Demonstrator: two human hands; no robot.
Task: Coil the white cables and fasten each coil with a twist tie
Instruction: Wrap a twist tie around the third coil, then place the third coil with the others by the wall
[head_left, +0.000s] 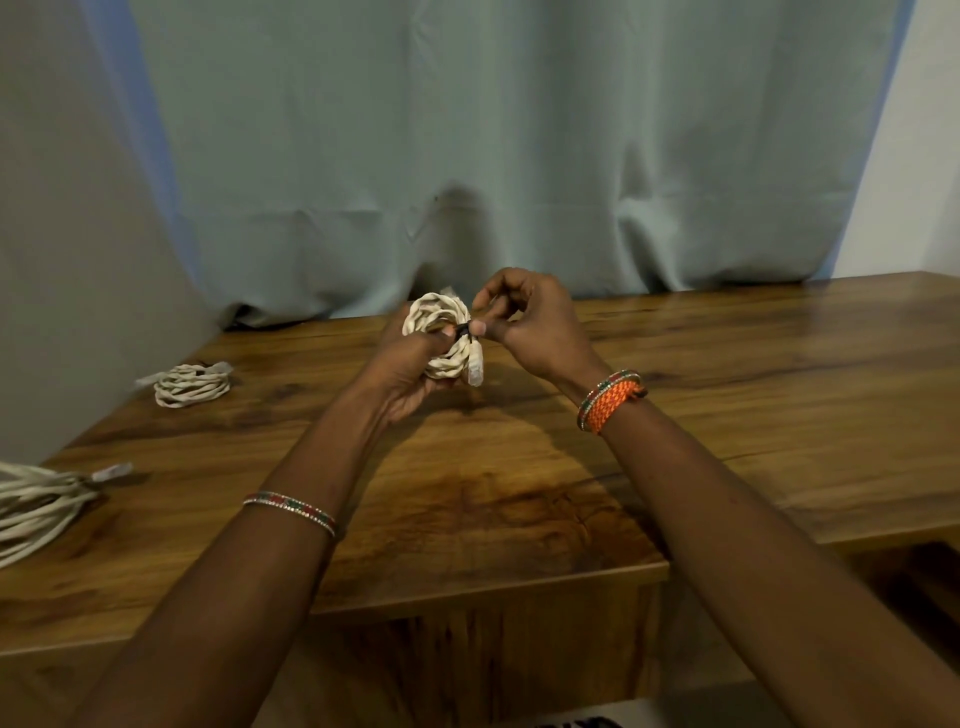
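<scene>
Item: coil of white cable (439, 332), held above the wooden table (727, 395), in front of the grey-green curtain (493, 156). My left hand (410, 369) grips the coil from below and the left, fingers curled round the bundled loops, thumb laid across the front. My right hand (524, 317) sits just right of the coil; thumb and forefinger are pinched narrow on a small black twist tie (464, 329) that wraps the coil's right side. The other right fingers are bent loosely above.

Material: the cable is off-white, cord-like, with a twisted, ropey surface. The loops form a compact ring standing nearly upright, its flat face turned toward me. A pale, clear plug end (475, 371) hangs down from the tie, long axis roughly vertical, tip toward the table. A second end seems to show behind the top of the coil, too blurred to be sure.

Also on the table, left of the held coil: a finished coil (192, 385) lying flat, a ring of the same cable with a pale plug at its far side. Further left, at the table's near-left edge: a loose bundle of cable (36, 506), strands running long and roughly parallel, one plug beside it.

Table: glossy brown wood with dark grain. Wrists: a thin beaded bangle (291, 512) on the left; an orange woven band (610, 400) with a bangle on the right.
</scene>
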